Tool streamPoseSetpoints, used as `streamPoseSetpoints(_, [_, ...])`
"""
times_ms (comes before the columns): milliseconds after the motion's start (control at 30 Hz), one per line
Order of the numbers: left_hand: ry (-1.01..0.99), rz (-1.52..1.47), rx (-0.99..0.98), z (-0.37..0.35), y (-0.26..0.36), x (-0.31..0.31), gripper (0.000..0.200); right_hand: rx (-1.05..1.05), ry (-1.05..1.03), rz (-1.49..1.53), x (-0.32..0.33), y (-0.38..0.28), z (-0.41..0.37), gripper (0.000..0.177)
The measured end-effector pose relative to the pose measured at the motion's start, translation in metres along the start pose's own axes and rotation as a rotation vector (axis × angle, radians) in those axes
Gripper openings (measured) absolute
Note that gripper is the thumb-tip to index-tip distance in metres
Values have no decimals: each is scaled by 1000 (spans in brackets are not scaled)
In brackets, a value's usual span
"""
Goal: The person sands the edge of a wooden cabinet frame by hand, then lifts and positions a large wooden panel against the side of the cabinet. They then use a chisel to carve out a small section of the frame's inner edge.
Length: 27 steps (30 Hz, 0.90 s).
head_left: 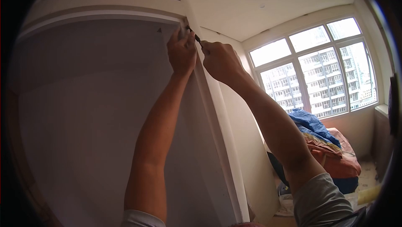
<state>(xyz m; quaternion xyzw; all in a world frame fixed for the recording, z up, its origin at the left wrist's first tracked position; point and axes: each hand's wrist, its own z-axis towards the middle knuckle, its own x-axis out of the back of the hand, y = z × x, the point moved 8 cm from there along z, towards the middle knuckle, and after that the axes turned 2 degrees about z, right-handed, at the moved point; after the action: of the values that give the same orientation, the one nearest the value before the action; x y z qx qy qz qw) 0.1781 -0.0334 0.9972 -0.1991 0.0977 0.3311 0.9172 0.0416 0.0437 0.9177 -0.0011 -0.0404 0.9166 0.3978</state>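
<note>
Both arms reach up to the top right corner of a pale cabinet frame [217,130]. My right hand [224,61] is closed around a slim black tool [197,38], whose far end points up and left into that corner. Just left of it, my left hand [183,55] is raised against the inner side of the corner, with its fingers bent and thumb close to the tool's tip. The fingertips are slightly smeared, and whatever they pinch there is too small to make out. The frame's top rail [109,6] runs left from the corner.
Inside the frame is a shaded grey panel [92,114]. To the right, a large window [314,64] looks onto tall buildings. Below it lies a pile of blue sheeting [314,126] and reddish cloth [345,158], with other bundles on the floor.
</note>
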Motion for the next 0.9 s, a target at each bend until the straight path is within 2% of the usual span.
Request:
streamPoseSetpoints(467, [-12, 23, 63, 13, -6, -5, 44, 25, 69, 29, -4, 2, 14, 25])
streamPoseSetpoints(533, [24, -19, 74, 13, -5, -2, 48, 23, 0, 21, -6, 2, 18, 26])
streamPoseSetpoints(900, [-21, 73, 105, 5, 2, 0, 50, -2, 28, -2, -1, -2, 7, 28])
